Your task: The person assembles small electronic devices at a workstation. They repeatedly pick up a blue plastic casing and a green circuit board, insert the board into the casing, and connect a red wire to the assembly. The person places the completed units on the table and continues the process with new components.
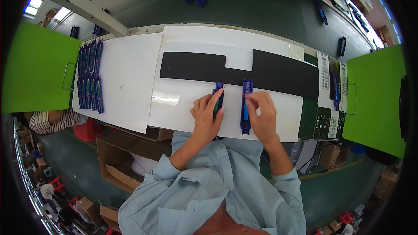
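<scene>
My left hand [205, 115] is closed round a narrow blue plastic housing half with a green circuit board [217, 107], which lies on the white work surface. Thin red wires stick out at its far end. Just to the right lies a second long blue housing half [246, 124], with a brighter blue part along its middle. Over its right edge my right hand [264, 114] has thumb and forefinger pinched together, near a small bit of red. What sits between those fingertips is too small to make out.
A black notched mat [193, 66] lies just beyond my hands. Rows of blue housings with green boards [89, 91] stand at the left, and one blue housing [335, 91] lies at the right. Green panels [39, 72] flank both ends. Beyond runs a dark green belt [257, 6] carrying more housings.
</scene>
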Demonstrator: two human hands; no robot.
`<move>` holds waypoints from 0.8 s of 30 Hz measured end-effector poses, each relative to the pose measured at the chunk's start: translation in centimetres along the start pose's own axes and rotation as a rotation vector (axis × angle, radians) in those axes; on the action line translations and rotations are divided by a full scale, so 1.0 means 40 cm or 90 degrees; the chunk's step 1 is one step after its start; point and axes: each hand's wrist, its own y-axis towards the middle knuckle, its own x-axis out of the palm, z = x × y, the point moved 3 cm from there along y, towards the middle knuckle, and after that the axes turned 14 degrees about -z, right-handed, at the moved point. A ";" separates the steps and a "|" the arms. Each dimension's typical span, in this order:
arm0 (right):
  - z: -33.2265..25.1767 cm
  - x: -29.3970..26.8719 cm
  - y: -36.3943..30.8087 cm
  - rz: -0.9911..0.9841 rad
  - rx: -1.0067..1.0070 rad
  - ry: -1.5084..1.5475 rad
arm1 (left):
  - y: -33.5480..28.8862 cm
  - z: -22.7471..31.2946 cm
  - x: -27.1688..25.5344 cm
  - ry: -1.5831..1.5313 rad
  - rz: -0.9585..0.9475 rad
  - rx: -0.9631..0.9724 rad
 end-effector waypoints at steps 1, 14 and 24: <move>0.011 -0.009 0.044 -0.011 -0.013 0.004 | 0.009 0.007 0.004 -0.035 -0.018 -0.023; 0.200 0.112 0.444 -0.342 0.104 -0.110 | 0.266 -0.124 -0.085 0.155 0.075 0.056; 0.173 0.074 0.385 -0.238 0.116 0.096 | 0.259 -0.125 -0.085 0.148 0.111 0.063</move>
